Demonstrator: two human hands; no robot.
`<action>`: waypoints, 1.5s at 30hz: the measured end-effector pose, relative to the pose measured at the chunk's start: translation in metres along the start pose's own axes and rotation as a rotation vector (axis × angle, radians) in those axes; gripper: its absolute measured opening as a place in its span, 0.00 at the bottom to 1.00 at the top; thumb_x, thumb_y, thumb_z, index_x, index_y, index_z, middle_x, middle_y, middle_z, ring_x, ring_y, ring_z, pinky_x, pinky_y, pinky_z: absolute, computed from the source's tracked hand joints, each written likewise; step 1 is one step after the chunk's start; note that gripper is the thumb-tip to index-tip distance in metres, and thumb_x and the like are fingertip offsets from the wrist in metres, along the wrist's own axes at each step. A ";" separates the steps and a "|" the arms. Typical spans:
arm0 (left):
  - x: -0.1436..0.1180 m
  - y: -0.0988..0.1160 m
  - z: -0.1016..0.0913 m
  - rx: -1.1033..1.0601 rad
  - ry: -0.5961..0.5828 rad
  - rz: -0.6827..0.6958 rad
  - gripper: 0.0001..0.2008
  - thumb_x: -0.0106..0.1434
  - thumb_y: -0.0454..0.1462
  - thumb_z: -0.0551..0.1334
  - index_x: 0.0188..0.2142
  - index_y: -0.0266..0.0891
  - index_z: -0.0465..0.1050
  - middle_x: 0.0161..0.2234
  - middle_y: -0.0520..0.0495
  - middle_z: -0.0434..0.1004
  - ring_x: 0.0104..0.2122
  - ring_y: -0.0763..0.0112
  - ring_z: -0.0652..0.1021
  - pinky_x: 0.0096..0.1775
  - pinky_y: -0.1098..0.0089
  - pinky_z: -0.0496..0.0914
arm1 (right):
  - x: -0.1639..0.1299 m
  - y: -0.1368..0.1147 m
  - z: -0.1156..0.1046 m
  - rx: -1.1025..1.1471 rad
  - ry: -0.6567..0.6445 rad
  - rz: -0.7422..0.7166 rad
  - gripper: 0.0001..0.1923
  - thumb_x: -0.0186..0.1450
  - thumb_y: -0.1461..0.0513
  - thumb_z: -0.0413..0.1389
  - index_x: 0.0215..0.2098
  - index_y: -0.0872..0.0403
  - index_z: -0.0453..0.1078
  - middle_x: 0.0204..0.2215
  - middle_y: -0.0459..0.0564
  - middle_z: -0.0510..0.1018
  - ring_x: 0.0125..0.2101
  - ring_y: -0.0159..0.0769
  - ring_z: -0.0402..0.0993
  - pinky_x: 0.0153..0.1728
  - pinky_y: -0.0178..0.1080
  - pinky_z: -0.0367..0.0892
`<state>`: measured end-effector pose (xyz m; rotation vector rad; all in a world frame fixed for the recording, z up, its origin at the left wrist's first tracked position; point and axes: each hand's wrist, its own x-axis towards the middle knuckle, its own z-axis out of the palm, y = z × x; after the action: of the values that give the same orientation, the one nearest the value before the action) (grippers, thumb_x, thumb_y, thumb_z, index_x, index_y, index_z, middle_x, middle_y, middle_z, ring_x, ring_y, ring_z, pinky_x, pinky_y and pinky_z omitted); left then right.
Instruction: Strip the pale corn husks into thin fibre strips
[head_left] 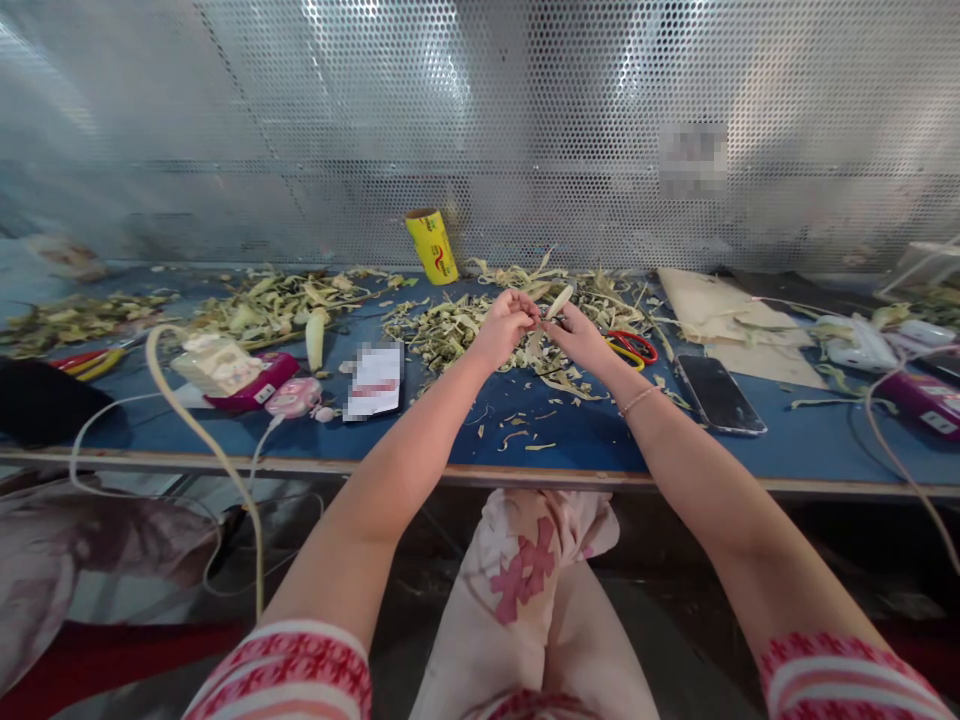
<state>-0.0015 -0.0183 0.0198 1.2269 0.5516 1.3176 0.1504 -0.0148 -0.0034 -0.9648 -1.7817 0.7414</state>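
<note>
Both hands meet above the blue counter (pixel 585 430), over a pile of husk scraps (pixel 450 335). The left hand (pixel 504 325) is closed, pinching a pale husk strip (pixel 559 300). The right hand (pixel 577 335) grips the same strip from the other side. Red scissors (pixel 634 347) lie just beside the right hand; a phone (pixel 718 393) lies further right.

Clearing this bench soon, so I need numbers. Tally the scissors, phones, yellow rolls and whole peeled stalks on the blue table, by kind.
Red-handled scissors, beside the right hand: 1
Red-and-yellow-handled scissors, far left: 1
Black flat smartphone: 1
Yellow cylindrical roll, by the perforated wall: 1
Pale whole stalk lying loose: 1
Pale stalk piece held by both hands, left hand: 1
Total: 6
</note>
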 end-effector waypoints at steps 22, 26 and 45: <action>0.002 -0.004 -0.002 -0.146 0.206 -0.193 0.06 0.56 0.24 0.63 0.29 0.34 0.70 0.22 0.52 0.75 0.23 0.80 0.75 0.33 0.76 0.72 | -0.015 -0.014 -0.013 -0.505 0.181 -0.437 0.14 0.66 0.63 0.49 0.41 0.51 0.78 0.29 0.52 0.76 0.34 0.37 0.71 0.38 0.38 0.66; 0.001 -0.003 0.001 -0.116 0.170 -0.258 0.03 0.57 0.28 0.64 0.28 0.34 0.73 0.21 0.52 0.73 0.21 0.81 0.73 0.31 0.76 0.71 | -0.015 -0.012 -0.013 -0.557 0.149 -0.440 0.15 0.66 0.64 0.49 0.41 0.51 0.78 0.28 0.52 0.75 0.33 0.37 0.70 0.37 0.38 0.66; 0.006 -0.015 -0.004 0.187 0.186 -0.029 0.07 0.53 0.36 0.68 0.31 0.35 0.76 0.24 0.50 0.77 0.25 0.77 0.73 0.32 0.74 0.66 | -0.009 -0.004 -0.013 -0.600 0.076 -0.510 0.12 0.63 0.65 0.52 0.37 0.52 0.78 0.26 0.50 0.76 0.28 0.35 0.70 0.31 0.37 0.65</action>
<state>0.0025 -0.0088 0.0071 1.2492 0.8379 1.3882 0.1638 -0.0240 0.0003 -0.8310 -2.1044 -0.1635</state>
